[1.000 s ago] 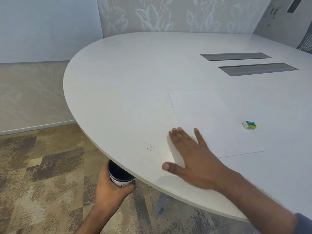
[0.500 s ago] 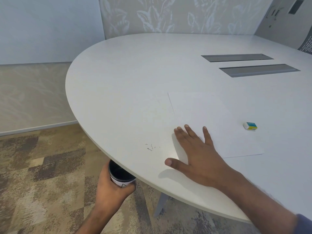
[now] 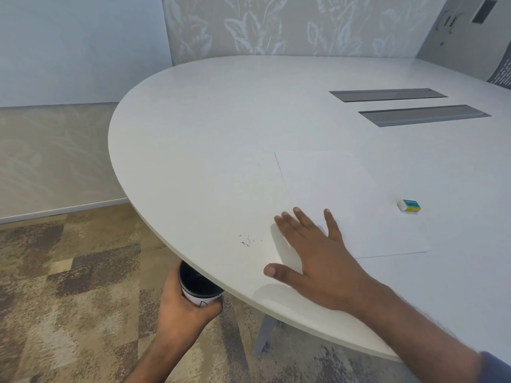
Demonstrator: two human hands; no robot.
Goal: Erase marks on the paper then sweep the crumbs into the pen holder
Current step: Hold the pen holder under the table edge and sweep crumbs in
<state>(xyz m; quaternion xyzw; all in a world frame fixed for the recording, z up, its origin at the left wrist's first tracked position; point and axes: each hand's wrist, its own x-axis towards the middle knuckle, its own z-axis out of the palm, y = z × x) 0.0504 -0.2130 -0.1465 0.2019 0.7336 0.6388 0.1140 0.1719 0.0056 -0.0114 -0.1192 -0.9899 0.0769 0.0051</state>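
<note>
A white sheet of paper (image 3: 340,200) lies on the white oval table (image 3: 210,139). A small cluster of dark eraser crumbs (image 3: 247,239) sits on the table near its front edge, left of the paper. My right hand (image 3: 315,258) lies flat with straight, spread fingers on the paper's near left corner, just right of the crumbs. My left hand (image 3: 182,305) grips the pen holder (image 3: 197,287), a dark-lined cup with a white wall, below the table edge under the crumbs. A white eraser in a blue and yellow sleeve (image 3: 409,205) rests on the paper's right side.
Two grey cable hatches (image 3: 387,94) (image 3: 423,114) are set into the table at the back right. A grey table leg (image 3: 264,333) stands below the edge. Patterned carpet (image 3: 69,286) covers the floor on the left. A mesh chair back (image 3: 502,76) shows at the far right.
My right hand drew back to the right from the crumbs, then held about still. The left hand keeps the pen holder under the table edge.
</note>
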